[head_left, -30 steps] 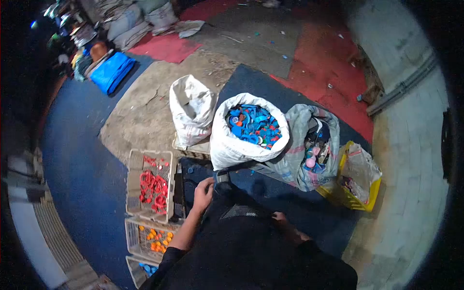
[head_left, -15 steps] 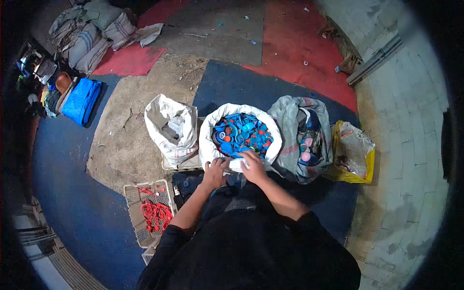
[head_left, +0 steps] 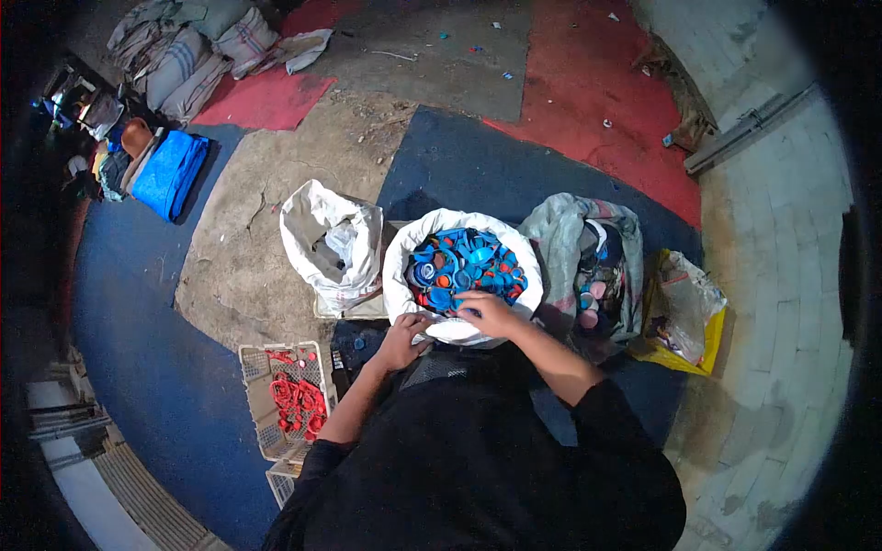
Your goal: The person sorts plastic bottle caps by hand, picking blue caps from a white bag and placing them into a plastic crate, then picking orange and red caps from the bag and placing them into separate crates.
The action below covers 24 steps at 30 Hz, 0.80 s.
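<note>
In front of me stands a white woven sack (head_left: 530,275) with its rim rolled outward, full of blue and orange plastic caps (head_left: 473,260). My left hand (head_left: 404,340) is closed on the sack's near-left rim. Over the near edge of the caps is my right hand (head_left: 490,315), its fingers bent together at the blue pieces. Whatever lies between those fingertips is too small to make out.
A white sack (head_left: 308,234) stands on the left. To the right are a grey-green sack (head_left: 551,234) with mixed caps and a yellow bag (head_left: 703,344). Red plastic pieces lie in a crate (head_left: 262,413). A block wall (head_left: 781,275) borders the right.
My right hand has moved from the sack's near rim inward over the caps, its fingers now at the pieces. My left hand stays at the rim. The whole view has shifted slightly.
</note>
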Each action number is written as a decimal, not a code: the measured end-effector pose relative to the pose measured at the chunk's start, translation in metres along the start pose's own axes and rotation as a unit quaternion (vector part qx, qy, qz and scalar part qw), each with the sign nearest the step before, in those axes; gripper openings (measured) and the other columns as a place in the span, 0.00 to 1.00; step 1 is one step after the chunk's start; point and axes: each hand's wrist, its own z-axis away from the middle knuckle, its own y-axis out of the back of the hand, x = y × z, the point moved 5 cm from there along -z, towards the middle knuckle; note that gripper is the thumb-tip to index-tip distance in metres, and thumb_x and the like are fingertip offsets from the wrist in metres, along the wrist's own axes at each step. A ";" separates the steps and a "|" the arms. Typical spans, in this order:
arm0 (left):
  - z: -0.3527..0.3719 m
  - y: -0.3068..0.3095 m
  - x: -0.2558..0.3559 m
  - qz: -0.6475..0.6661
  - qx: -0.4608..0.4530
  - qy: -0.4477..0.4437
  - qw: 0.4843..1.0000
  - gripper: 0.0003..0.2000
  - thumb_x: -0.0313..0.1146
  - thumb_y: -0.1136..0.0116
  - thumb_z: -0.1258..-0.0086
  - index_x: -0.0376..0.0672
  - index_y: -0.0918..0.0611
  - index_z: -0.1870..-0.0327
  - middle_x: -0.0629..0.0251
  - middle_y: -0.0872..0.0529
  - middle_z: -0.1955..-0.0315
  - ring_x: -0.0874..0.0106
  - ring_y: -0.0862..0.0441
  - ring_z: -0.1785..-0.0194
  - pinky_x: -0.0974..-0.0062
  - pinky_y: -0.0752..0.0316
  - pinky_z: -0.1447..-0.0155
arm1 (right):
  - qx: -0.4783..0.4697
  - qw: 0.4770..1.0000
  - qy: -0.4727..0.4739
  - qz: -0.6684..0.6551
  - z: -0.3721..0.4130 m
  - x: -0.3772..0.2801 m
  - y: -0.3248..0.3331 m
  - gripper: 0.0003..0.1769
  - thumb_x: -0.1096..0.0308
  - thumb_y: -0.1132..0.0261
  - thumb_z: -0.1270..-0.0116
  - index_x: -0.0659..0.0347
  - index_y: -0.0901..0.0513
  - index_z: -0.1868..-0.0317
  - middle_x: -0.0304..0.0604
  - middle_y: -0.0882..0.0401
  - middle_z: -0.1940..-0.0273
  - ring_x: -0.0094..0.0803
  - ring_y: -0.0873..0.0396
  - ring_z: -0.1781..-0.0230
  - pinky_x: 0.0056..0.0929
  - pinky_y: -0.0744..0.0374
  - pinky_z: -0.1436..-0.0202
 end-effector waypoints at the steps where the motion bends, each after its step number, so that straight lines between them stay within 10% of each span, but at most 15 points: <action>1: -0.001 0.000 -0.001 0.009 0.001 0.004 1.000 0.26 0.35 0.31 0.38 0.47 0.20 0.37 0.57 0.21 0.44 0.54 0.28 0.36 0.57 0.31 0.32 | 0.081 0.996 0.023 -0.020 0.002 0.005 0.016 0.10 0.63 0.36 0.29 0.61 0.16 0.56 0.48 0.16 0.48 0.49 0.19 0.43 0.42 0.21 0.41; 6: -0.008 0.001 -0.001 0.040 -0.017 0.034 0.998 0.25 0.34 0.32 0.37 0.47 0.20 0.36 0.57 0.21 0.42 0.54 0.28 0.35 0.57 0.35 0.29 | 0.229 0.969 -0.083 0.041 -0.013 0.038 0.052 0.09 0.68 0.35 0.33 0.62 0.18 0.55 0.50 0.17 0.56 0.52 0.17 0.54 0.45 0.20 0.51; 12: -0.016 0.002 0.000 0.046 -0.031 0.025 0.998 0.24 0.32 0.34 0.35 0.50 0.20 0.36 0.57 0.23 0.38 0.54 0.30 0.32 0.57 0.37 0.27 | 0.023 0.989 0.109 0.098 -0.047 -0.021 -0.009 0.14 0.66 0.33 0.35 0.57 0.14 0.49 0.44 0.21 0.39 0.44 0.26 0.36 0.43 0.27 0.33; 24: -0.013 0.002 0.009 0.026 -0.028 0.046 0.998 0.24 0.33 0.36 0.34 0.50 0.21 0.34 0.58 0.24 0.35 0.55 0.31 0.31 0.57 0.37 0.26 | 0.080 0.961 -0.008 0.266 -0.008 0.025 0.026 0.18 0.62 0.29 0.45 0.56 0.12 0.53 0.46 0.23 0.42 0.44 0.28 0.36 0.49 0.33 0.33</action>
